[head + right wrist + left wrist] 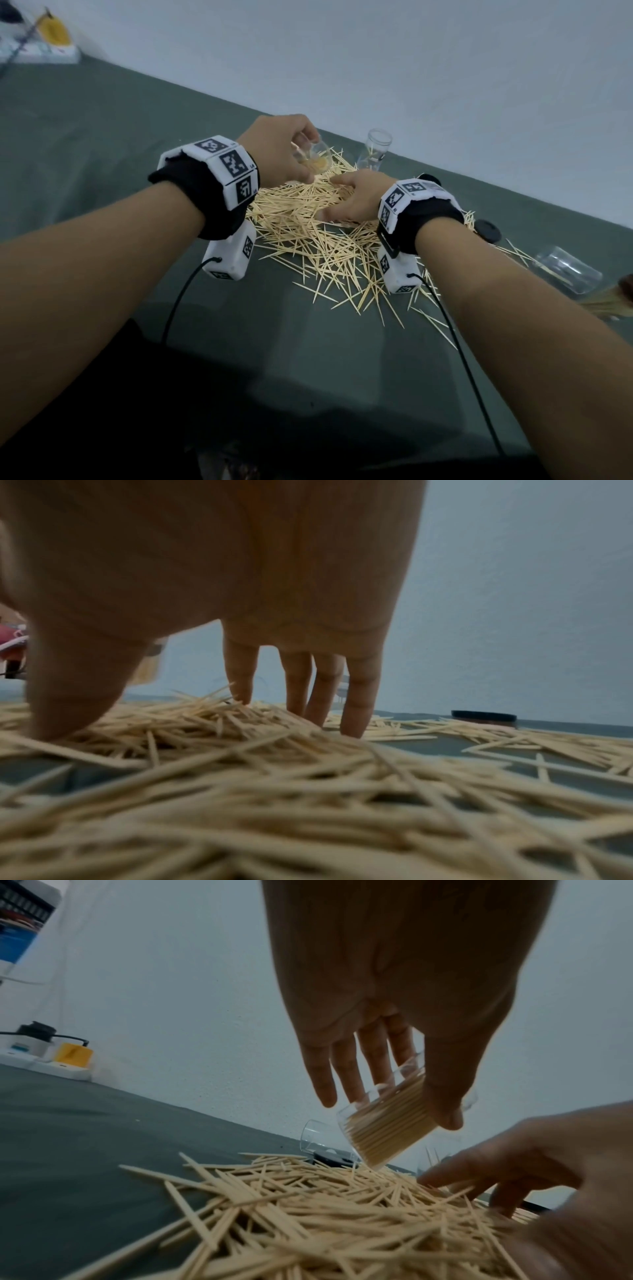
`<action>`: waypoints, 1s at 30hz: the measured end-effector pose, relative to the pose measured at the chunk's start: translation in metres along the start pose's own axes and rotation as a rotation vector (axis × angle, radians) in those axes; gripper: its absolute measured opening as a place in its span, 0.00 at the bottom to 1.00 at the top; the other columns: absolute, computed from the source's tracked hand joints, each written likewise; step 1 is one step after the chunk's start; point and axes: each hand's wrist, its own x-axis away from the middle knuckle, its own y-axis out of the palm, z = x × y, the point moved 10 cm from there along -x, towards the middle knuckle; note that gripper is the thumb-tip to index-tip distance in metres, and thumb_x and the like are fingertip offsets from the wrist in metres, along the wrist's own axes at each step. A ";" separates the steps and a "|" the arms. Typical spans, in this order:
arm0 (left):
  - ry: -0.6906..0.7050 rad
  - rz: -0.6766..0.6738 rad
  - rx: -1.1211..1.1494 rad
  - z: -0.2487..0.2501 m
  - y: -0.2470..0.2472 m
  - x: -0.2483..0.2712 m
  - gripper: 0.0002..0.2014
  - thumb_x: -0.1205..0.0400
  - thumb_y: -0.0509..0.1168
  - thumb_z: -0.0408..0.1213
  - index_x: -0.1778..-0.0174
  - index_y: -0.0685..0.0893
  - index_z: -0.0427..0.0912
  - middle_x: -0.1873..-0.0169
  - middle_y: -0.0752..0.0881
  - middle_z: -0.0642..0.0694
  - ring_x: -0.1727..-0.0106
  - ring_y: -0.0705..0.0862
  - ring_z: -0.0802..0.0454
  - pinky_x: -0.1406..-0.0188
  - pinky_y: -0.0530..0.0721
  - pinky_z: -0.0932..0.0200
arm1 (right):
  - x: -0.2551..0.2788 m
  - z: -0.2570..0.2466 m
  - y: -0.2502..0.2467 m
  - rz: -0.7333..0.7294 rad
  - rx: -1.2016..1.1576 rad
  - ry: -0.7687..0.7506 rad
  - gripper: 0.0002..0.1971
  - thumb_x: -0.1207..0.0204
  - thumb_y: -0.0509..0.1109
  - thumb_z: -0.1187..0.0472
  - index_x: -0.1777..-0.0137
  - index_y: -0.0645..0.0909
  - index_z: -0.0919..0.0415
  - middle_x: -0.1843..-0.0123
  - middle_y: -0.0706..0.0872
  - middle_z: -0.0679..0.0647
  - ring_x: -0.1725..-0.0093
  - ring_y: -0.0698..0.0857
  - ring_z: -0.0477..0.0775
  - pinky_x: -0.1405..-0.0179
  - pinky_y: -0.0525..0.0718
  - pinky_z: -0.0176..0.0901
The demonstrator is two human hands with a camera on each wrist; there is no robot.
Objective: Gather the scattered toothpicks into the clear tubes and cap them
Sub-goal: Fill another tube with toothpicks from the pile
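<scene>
A big loose pile of toothpicks (308,236) lies on the grey-green table (102,144). My left hand (301,154) grips a clear tube (387,1123), tilted and packed with toothpicks, just above the pile's far side. Thumb and fingers wrap round its wall. My right hand (330,198) rests on the pile to the right of that tube. Its straight fingers (356,696) and thumb (65,696) point down, tips touching the toothpicks, with nothing held. A second clear tube (375,149) stands upright behind the pile. A third tube (568,270) lies on its side at the right.
Two black caps (486,231) (430,179) lie on the table right of the pile. A bundle of toothpicks (609,303) shows at the right edge. White and yellow items (51,44) sit at the far left corner. A pale wall runs behind the table's far edge.
</scene>
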 end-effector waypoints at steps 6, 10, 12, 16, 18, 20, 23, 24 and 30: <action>-0.010 -0.010 0.003 0.001 0.002 0.001 0.28 0.32 0.81 0.41 0.37 0.79 0.50 0.46 0.84 0.56 0.49 0.84 0.59 0.57 0.78 0.70 | 0.001 0.000 -0.005 0.056 0.034 -0.025 0.35 0.29 0.75 0.39 0.23 0.72 0.43 0.23 0.75 0.52 0.27 0.77 0.58 0.30 0.75 0.50; -0.006 -0.020 -0.010 0.005 0.004 0.002 0.29 0.31 0.81 0.40 0.35 0.79 0.48 0.45 0.83 0.56 0.48 0.84 0.57 0.52 0.79 0.65 | 0.006 0.005 -0.012 0.083 0.056 -0.062 0.27 0.22 0.73 0.54 0.24 0.74 0.41 0.25 0.79 0.50 0.36 0.83 0.55 0.41 0.78 0.42; -0.005 -0.023 -0.014 0.006 0.005 0.002 0.29 0.31 0.81 0.40 0.35 0.79 0.49 0.45 0.83 0.56 0.47 0.84 0.56 0.51 0.79 0.65 | 0.006 0.009 -0.012 0.081 0.052 -0.067 0.27 0.22 0.71 0.62 0.25 0.75 0.39 0.27 0.80 0.48 0.40 0.84 0.53 0.48 0.78 0.36; -0.001 -0.030 -0.020 0.009 0.008 0.002 0.29 0.31 0.81 0.41 0.35 0.80 0.49 0.45 0.83 0.56 0.46 0.84 0.56 0.48 0.80 0.62 | 0.006 0.016 -0.014 0.116 0.036 -0.059 0.28 0.22 0.70 0.66 0.28 0.77 0.37 0.28 0.81 0.47 0.43 0.84 0.52 0.52 0.76 0.34; -0.002 -0.034 -0.023 0.008 0.009 0.002 0.28 0.31 0.81 0.41 0.35 0.80 0.50 0.45 0.84 0.56 0.46 0.84 0.56 0.49 0.79 0.62 | 0.006 0.018 -0.012 0.114 0.026 -0.056 0.31 0.22 0.72 0.63 0.24 0.72 0.36 0.27 0.80 0.49 0.42 0.84 0.53 0.51 0.76 0.35; -0.003 -0.036 -0.022 0.008 0.010 0.002 0.27 0.31 0.81 0.42 0.36 0.80 0.51 0.45 0.84 0.56 0.46 0.84 0.56 0.50 0.79 0.63 | 0.007 0.020 -0.011 0.112 0.026 -0.052 0.36 0.23 0.75 0.56 0.18 0.63 0.40 0.29 0.81 0.52 0.39 0.83 0.55 0.45 0.77 0.40; -0.007 -0.041 -0.015 0.007 0.012 0.002 0.27 0.31 0.81 0.42 0.37 0.80 0.52 0.45 0.84 0.55 0.47 0.84 0.56 0.54 0.78 0.66 | 0.009 0.025 -0.013 0.132 0.000 -0.022 0.41 0.26 0.77 0.53 0.16 0.60 0.51 0.39 0.82 0.52 0.38 0.81 0.55 0.43 0.76 0.44; -0.006 -0.042 -0.012 0.008 0.012 0.001 0.27 0.31 0.81 0.41 0.37 0.80 0.52 0.45 0.83 0.55 0.47 0.84 0.56 0.56 0.77 0.68 | 0.010 0.026 -0.013 0.143 -0.010 -0.017 0.43 0.26 0.77 0.54 0.15 0.57 0.53 0.38 0.83 0.53 0.36 0.81 0.56 0.42 0.77 0.44; -0.003 -0.044 -0.004 0.009 0.013 0.002 0.27 0.31 0.81 0.42 0.37 0.80 0.52 0.45 0.84 0.56 0.46 0.84 0.57 0.62 0.74 0.73 | 0.012 0.023 -0.017 0.155 0.023 -0.006 0.17 0.26 0.78 0.55 0.38 0.83 0.50 0.44 0.86 0.51 0.42 0.83 0.55 0.47 0.78 0.40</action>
